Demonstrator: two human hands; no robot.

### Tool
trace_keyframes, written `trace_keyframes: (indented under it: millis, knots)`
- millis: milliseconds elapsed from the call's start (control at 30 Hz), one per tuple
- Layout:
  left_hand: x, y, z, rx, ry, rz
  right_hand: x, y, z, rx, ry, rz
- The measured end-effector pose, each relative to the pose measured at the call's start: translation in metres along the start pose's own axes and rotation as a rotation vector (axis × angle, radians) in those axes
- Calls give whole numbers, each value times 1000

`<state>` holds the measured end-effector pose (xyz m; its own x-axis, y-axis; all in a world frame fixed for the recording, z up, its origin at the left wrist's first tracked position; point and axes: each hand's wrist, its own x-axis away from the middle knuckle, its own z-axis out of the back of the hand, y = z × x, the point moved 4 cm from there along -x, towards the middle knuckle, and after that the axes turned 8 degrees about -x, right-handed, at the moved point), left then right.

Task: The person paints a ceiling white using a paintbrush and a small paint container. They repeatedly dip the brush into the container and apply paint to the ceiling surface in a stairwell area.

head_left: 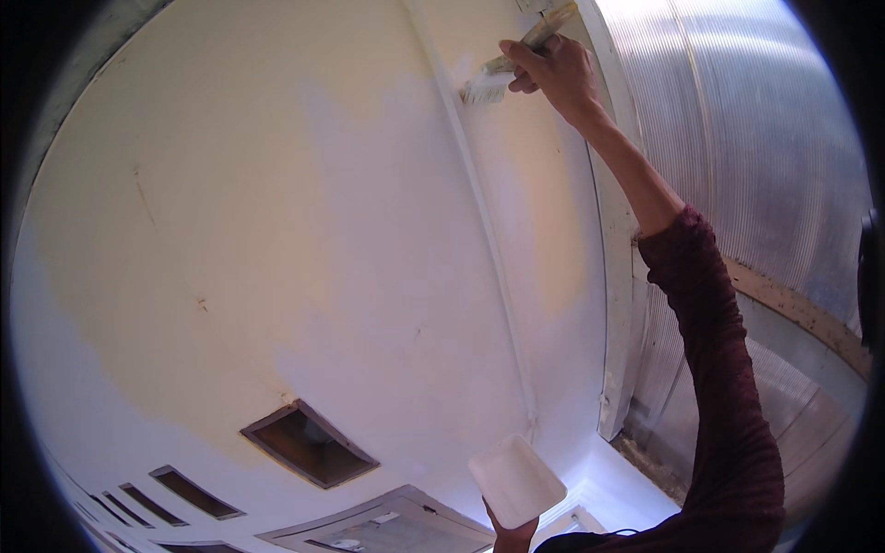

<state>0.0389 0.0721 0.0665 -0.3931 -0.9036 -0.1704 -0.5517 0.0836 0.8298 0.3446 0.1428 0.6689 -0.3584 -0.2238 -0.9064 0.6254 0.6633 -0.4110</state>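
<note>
One white tray (518,479) rests tilted in your left hand (514,535), contents hidden; a wrist slip could spill them. Farther off, your raised right hand (560,76) grips the brush (485,89), bristles just beside the wall strip (496,244); overloading could cause drips.

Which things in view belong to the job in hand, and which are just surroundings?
Job:
- flat paintbrush with long pale handle, in right hand
- white rounded-square tray, in left hand
- patchy cream-and-white wall

Surroundings:
- translucent ribbed panel
- brown-framed rectangular opening
- brown wooden beam
</note>
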Motion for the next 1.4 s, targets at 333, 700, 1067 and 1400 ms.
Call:
trace_keyframes:
  millis: [333,700,1067,1400]
  knots:
    - [5,7,-5,22,-3,-107,-96,-36,-32,-31,103,169]
    - [3,3,9,-655,151,-271,-95,-17,-31,-180,286,305]
    - [11,-11,11,-327,70,-135,21,53,-28,-380,89,246]
    - [8,14,2,-1278,81,-551,19,6,-3,45,27,31]
